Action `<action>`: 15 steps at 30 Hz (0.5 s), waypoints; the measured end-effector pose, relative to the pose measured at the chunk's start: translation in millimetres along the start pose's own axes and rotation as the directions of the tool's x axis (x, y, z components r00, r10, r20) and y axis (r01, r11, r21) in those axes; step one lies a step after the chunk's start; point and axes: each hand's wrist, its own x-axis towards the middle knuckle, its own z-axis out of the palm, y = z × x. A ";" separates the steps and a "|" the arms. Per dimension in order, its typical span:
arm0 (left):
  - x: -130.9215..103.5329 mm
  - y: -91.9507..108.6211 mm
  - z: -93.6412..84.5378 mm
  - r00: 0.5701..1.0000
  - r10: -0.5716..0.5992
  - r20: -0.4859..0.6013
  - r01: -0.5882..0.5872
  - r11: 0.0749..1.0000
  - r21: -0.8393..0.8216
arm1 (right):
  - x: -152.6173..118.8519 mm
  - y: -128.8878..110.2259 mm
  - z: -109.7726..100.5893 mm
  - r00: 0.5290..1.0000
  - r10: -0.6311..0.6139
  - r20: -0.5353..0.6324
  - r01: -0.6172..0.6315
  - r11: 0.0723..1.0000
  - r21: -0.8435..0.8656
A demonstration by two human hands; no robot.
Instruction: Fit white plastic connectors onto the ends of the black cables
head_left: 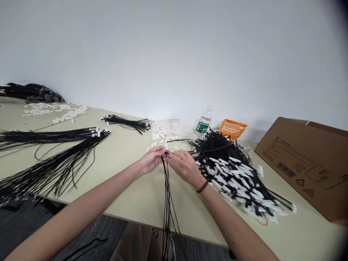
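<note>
Several thin black cables (166, 192) hang from between my two hands, down over the table's front edge. My left hand (152, 158) pinches the cables near their upper ends, where a small white piece (166, 144) shows above the fingertips. My right hand (185, 167), with a dark band at the wrist, closes its fingers on the same spot. The fingertips of both hands meet there and hide the details of the ends. To the right of my right hand lies a large heap of black cables (217, 146) with white connectors (239, 177).
Black cable bundles (54, 159) spread across the left, and a smaller bundle (125, 122) lies behind. Loose white connectors (67, 112) are scattered at the far left. A clear bag (170, 127), water bottle (203, 122), orange packet (233, 127) and cardboard box (301, 163) stand toward the wall.
</note>
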 end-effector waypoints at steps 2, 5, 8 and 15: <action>-0.1 0.0 0.3 1.000 0.008 0.003 -0.008 1.000 0.003 | 1.1 -0.8 0.1 1.000 0.027 -0.007 -0.027 0.999 0.025; -0.6 1.3 2.0 0.999 0.036 -0.019 -0.036 0.999 0.013 | 6.1 -5.8 -1.6 0.987 0.152 -0.051 -0.142 0.978 0.154; -0.9 3.8 3.6 0.997 0.068 -0.038 -0.067 0.997 0.047 | 14.5 -12.9 -5.3 0.894 0.430 -0.122 -0.340 0.832 0.438; -0.5 5.8 2.1 0.992 0.086 -0.095 -0.076 0.992 0.098 | 23.6 7.8 -26.1 0.347 0.937 -0.051 -0.221 0.134 0.966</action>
